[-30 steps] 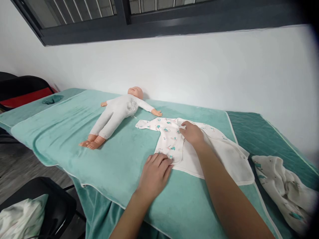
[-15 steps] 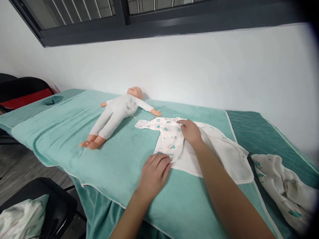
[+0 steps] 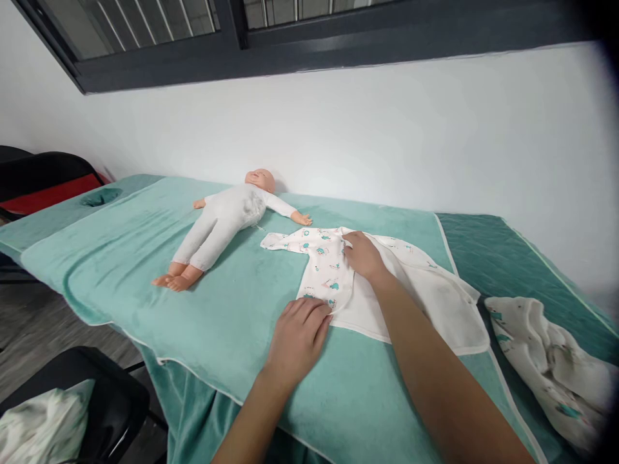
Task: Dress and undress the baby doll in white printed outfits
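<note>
A white baby shirt [image 3: 325, 261] with a teal print lies spread on the table, its front partly open and one sleeve stretched toward the doll. At the bottom corner of the printed front flap, the fingers and thumb of my left hand [image 3: 300, 332] are closed on the fabric. Higher up near the neckline, my right hand [image 3: 366, 255] has its fingers bent on the flap's edge; the thumb is partly hidden. Beyond the sleeve, a baby doll [image 3: 227, 216] in a white bodysuit lies on its back, arms spread.
A green cover [image 3: 232, 335] drapes the table. Crumpled printed baby clothing [image 3: 536, 351] lies at the right on a darker green cover [image 3: 478, 241]. Cloth [image 3: 46, 422] rests on a black chair [image 3: 109, 386] at lower left. The white wall [image 3: 367, 135] runs along the back.
The whole view has shifted very slightly. Both hands keep their places on the shirt, with the right hand's fingers a touch more bent; the doll has not moved.
</note>
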A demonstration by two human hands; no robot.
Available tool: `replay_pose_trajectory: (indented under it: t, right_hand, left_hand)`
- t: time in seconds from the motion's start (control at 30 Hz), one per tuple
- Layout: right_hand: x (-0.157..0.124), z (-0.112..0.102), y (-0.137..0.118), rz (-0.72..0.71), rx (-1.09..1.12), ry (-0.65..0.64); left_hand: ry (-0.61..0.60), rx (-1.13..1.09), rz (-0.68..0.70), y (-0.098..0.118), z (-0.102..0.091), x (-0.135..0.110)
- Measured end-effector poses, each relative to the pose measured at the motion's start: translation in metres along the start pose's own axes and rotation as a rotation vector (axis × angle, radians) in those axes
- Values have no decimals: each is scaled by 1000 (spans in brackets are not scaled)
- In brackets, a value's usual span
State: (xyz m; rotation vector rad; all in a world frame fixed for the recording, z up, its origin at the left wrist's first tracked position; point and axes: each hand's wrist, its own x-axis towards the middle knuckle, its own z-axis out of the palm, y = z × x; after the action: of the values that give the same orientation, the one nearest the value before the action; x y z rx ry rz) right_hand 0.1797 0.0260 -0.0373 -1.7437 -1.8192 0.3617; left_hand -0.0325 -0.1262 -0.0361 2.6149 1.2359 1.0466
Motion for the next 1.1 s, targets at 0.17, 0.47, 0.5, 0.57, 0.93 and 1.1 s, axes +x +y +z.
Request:
replay_pose_trajectory:
  t: [0.17,0.47,0.5,0.57,0.93,1.1]
  right_hand:
    - [-2,0,-3,6,-24,2]
    - [-7,-6,-7,100,-65,57]
    - [-7,-7,-7,113,-71,63]
    - [-7,-8,-6,129,-81,74]
    - [-6,-16,-5,192,-101,93]
    - [-9,-25,-8,264,-149,4]
  left_hand:
    - [-14,8,-1,0,0,1]
    - [-19,13,8,1,0,1]
    - [-23,14,8,1,0,1]
    - [-32,19,11,1,0,1]
    - [-128,30,-35,11,-6,11]
    - [-101,-21,-119,21,-2,16]
